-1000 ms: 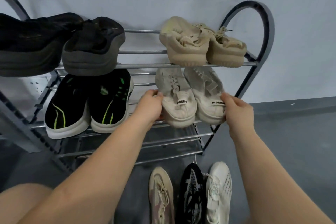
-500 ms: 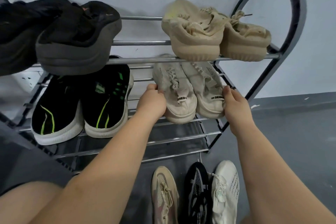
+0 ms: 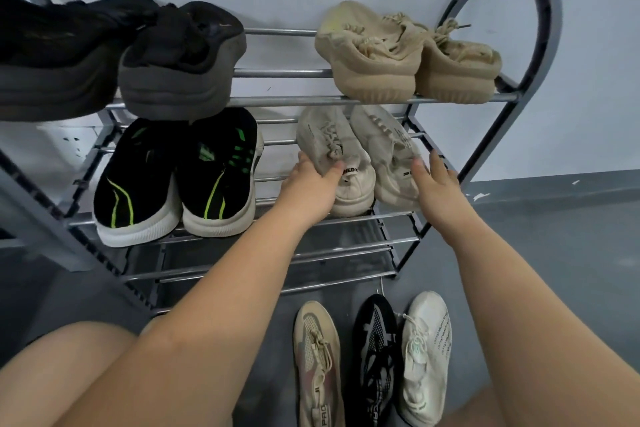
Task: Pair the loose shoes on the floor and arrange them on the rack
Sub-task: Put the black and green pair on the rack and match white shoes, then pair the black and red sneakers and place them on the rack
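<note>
A pair of off-white knit sneakers lies on the middle shelf of the metal rack (image 3: 311, 101), heels toward me. My left hand (image 3: 311, 189) grips the left sneaker (image 3: 332, 149), thumb over its tongue and fingers along its left side. My right hand (image 3: 434, 187) holds the right sneaker (image 3: 384, 146) at its heel, thumb on top and fingers on the outer side. On the floor in front of the rack lie three loose shoes: a beige one (image 3: 317, 364), a black patterned one (image 3: 375, 360) and a white one (image 3: 426, 354).
The top shelf carries a black pair (image 3: 180, 55) on the left and a tan pair (image 3: 398, 55) on the right. Black sneakers with green stripes (image 3: 176, 173) fill the middle shelf's left side. Bare bottom shelf bars (image 3: 277, 256). Grey floor (image 3: 554, 253) and wall behind.
Both hands have slid further over the off-white pair: the left thumb now lies across the left sneaker's tongue, and the right hand sits higher on the right sneaker's heel.
</note>
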A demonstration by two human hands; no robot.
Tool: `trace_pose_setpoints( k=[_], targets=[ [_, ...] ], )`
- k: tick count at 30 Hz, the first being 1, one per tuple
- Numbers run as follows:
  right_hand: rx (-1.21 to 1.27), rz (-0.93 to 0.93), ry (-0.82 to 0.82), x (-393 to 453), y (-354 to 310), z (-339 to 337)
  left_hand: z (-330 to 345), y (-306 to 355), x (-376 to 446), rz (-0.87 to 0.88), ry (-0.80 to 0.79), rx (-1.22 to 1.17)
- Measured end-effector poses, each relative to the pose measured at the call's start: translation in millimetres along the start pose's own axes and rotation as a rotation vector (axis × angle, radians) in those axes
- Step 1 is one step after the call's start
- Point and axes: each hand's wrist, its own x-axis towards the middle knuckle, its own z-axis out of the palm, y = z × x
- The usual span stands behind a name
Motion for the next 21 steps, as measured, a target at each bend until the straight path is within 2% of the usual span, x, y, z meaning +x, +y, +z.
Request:
trace_pose_setpoints(
  k=[6, 8, 13, 18, 21],
  targets=[
    [-0.405, -0.145, -0.053, -37, -3, 1, -2, -3, -41, 0.267, 0.033, 0.455],
    [-0.519, -0.172, -0.070, -52, -2, 1, -4, -6, -56, 0.360, 0.041, 0.539],
    [-0.718, -0.202, -0.149, -96, 2, 1, -3, -24, -92, 0.484, -0.052, 0.711],
    [-0.838, -0.172, -0.254, -133, 16, 12, 3, -53, -125, 0.469, -0.220, 0.836],
    [-0.826, -0.093, -0.353, -156, 34, 22, 6, -73, -143, 0.416, -0.314, 0.882]
  ],
)
